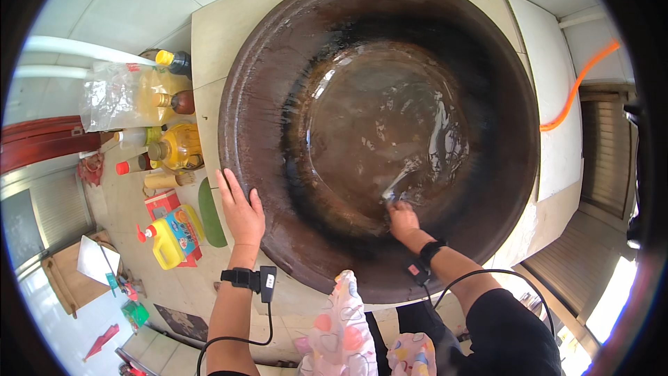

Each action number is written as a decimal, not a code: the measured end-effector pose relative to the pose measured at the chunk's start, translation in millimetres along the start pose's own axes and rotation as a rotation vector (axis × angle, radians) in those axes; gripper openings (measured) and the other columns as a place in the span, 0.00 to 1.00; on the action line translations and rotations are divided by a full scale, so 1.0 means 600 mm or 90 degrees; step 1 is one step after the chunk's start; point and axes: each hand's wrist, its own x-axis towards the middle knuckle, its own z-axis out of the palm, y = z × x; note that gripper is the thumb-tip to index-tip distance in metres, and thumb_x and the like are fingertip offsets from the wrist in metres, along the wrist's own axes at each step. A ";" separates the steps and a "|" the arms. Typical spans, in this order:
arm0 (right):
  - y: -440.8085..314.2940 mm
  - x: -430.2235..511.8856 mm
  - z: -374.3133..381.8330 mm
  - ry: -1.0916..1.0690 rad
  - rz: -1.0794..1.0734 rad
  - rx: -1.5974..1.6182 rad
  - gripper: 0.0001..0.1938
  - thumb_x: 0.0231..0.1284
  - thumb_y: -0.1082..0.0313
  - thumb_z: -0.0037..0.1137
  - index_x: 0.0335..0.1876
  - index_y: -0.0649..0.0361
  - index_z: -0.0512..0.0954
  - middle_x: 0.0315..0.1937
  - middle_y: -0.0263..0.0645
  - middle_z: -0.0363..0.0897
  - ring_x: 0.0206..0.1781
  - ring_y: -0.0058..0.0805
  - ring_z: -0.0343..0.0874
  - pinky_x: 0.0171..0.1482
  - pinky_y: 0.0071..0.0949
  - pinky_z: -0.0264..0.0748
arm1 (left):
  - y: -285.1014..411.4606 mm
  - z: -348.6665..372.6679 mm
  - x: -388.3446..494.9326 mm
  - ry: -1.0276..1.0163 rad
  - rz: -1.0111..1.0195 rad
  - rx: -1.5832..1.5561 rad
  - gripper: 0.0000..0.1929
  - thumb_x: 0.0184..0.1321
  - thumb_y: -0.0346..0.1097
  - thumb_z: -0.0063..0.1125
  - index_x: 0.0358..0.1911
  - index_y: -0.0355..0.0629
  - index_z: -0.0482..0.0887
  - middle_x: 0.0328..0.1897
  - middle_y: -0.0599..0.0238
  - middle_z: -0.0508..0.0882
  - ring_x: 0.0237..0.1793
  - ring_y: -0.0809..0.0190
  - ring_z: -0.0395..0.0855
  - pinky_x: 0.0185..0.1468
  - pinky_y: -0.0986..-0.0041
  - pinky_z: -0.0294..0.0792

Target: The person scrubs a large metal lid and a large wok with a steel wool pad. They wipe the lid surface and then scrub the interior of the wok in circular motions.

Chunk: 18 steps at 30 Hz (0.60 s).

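Note:
A very large dark metal wok (501,130) is set into a tiled stove top and holds murky water (360,109) with ripples on its surface. At the water's near edge is my right hand (404,219), its fingers curled around something small and blurred that I cannot make out. A streak of splashing or glare runs from the fingertips up to the right. My left hand (242,216) rests at the wok's left rim, fingers spread, holding nothing. Both wrists wear black straps with small cabled devices.
Left of the wok stand a jug of yellow oil (182,147), several sauce bottles, a plastic bag (115,94) and a yellow pump bottle (177,235). An orange hose (571,96) hangs over the white board (548,94) at the right. Cables trail from both wrists.

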 end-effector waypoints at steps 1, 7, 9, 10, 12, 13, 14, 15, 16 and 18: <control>-0.024 0.013 0.008 0.014 -0.044 0.008 0.27 0.40 0.73 0.59 0.54 0.58 0.71 0.48 0.44 0.70 0.53 0.45 0.68 0.54 0.36 0.71 | -0.001 0.001 0.000 -0.001 0.000 -0.004 0.34 0.59 0.35 0.50 0.67 0.35 0.50 0.70 0.37 0.51 0.65 0.36 0.59 0.65 0.58 0.58; -0.124 0.164 -0.019 0.256 -0.337 0.023 0.25 0.44 0.74 0.52 0.55 0.55 0.71 0.46 0.39 0.71 0.52 0.40 0.69 0.49 0.33 0.74 | -0.005 0.001 -0.002 -0.010 0.002 -0.022 0.34 0.59 0.35 0.50 0.67 0.32 0.51 0.70 0.36 0.52 0.64 0.35 0.59 0.64 0.57 0.58; -0.141 0.233 -0.059 0.290 -0.379 -0.060 0.25 0.46 0.72 0.50 0.55 0.52 0.72 0.47 0.37 0.71 0.52 0.38 0.69 0.46 0.30 0.75 | -0.004 -0.001 0.000 -0.013 0.009 -0.023 0.34 0.60 0.35 0.50 0.67 0.32 0.51 0.70 0.36 0.51 0.64 0.35 0.59 0.64 0.57 0.58; -0.142 0.267 -0.084 0.322 -0.424 -0.108 0.23 0.48 0.71 0.49 0.55 0.51 0.72 0.47 0.35 0.71 0.52 0.36 0.69 0.45 0.29 0.76 | -0.003 -0.002 0.000 -0.012 0.012 -0.023 0.34 0.60 0.35 0.50 0.66 0.31 0.51 0.70 0.36 0.51 0.64 0.35 0.59 0.64 0.57 0.58; -0.127 0.335 -0.144 0.312 -0.499 -0.203 0.19 0.48 0.69 0.50 0.50 0.46 0.77 0.46 0.31 0.73 0.50 0.32 0.71 0.42 0.30 0.76 | -0.002 -0.004 0.001 -0.019 0.013 -0.008 0.34 0.60 0.35 0.50 0.66 0.31 0.50 0.70 0.36 0.51 0.64 0.35 0.59 0.64 0.57 0.58; -0.112 0.362 -0.175 0.282 -0.482 -0.275 0.18 0.49 0.68 0.50 0.49 0.46 0.77 0.49 0.30 0.73 0.53 0.32 0.70 0.45 0.31 0.75 | -0.002 -0.004 0.002 -0.021 0.012 0.003 0.34 0.60 0.35 0.49 0.66 0.31 0.50 0.70 0.35 0.51 0.64 0.35 0.59 0.64 0.57 0.58; -0.096 0.394 -0.208 0.263 -0.454 -0.329 0.17 0.49 0.68 0.50 0.47 0.44 0.78 0.48 0.28 0.73 0.53 0.31 0.70 0.45 0.32 0.75 | -0.001 -0.005 0.001 -0.029 0.002 0.004 0.33 0.60 0.35 0.49 0.66 0.31 0.50 0.70 0.35 0.50 0.64 0.35 0.59 0.64 0.57 0.58; -0.074 0.420 -0.240 0.314 -0.439 -0.341 0.15 0.50 0.69 0.50 0.44 0.44 0.79 0.46 0.28 0.73 0.52 0.30 0.71 0.47 0.32 0.75 | -0.001 -0.005 0.002 -0.024 0.007 0.004 0.33 0.60 0.35 0.49 0.66 0.31 0.50 0.70 0.35 0.50 0.65 0.35 0.58 0.64 0.57 0.57; -0.048 0.437 -0.267 0.422 -0.449 -0.320 0.13 0.50 0.69 0.50 0.41 0.46 0.79 0.45 0.27 0.73 0.52 0.29 0.71 0.48 0.31 0.75 | -0.001 -0.006 0.001 -0.020 0.011 0.004 0.33 0.61 0.36 0.48 0.66 0.31 0.50 0.70 0.36 0.50 0.65 0.35 0.58 0.65 0.57 0.57; 0.013 0.454 -0.308 0.424 -0.380 -0.383 0.15 0.51 0.68 0.49 0.45 0.49 0.78 0.47 0.27 0.73 0.52 0.28 0.71 0.49 0.28 0.73 | 0.000 -0.006 0.001 -0.018 0.015 0.017 0.33 0.61 0.36 0.48 0.66 0.31 0.50 0.70 0.36 0.50 0.65 0.35 0.57 0.65 0.58 0.57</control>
